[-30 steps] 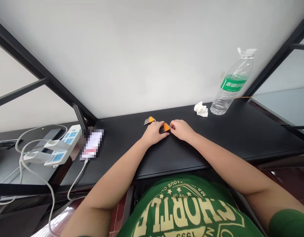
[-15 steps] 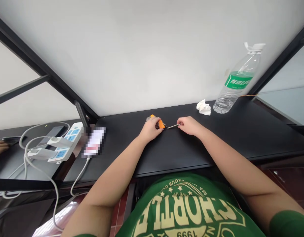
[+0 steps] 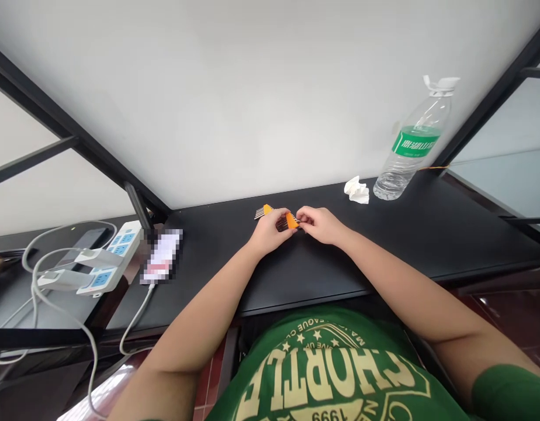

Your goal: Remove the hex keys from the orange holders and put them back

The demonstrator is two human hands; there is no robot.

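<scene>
While left hand (image 3: 270, 231) clamps the orange holder (image 3: 291, 221), right hand (image 3: 319, 224) is at its right edge, can't tell what it grips. Holder sits between both hands over counter (image 3: 331, 269); second orange piece (image 3: 267, 208) with thin rods (image 3: 259, 214) shows beyond left hand.

On my feed I see a black surface (image 3: 305, 269) bearing a water bottle (image 3: 410, 152) at back right, a crumpled tissue (image 3: 356, 190) just beside it, an orange clip (image 3: 267, 209) with thin rods near the back edge, and a pixelated device (image 3: 162, 257) leftward.
</scene>
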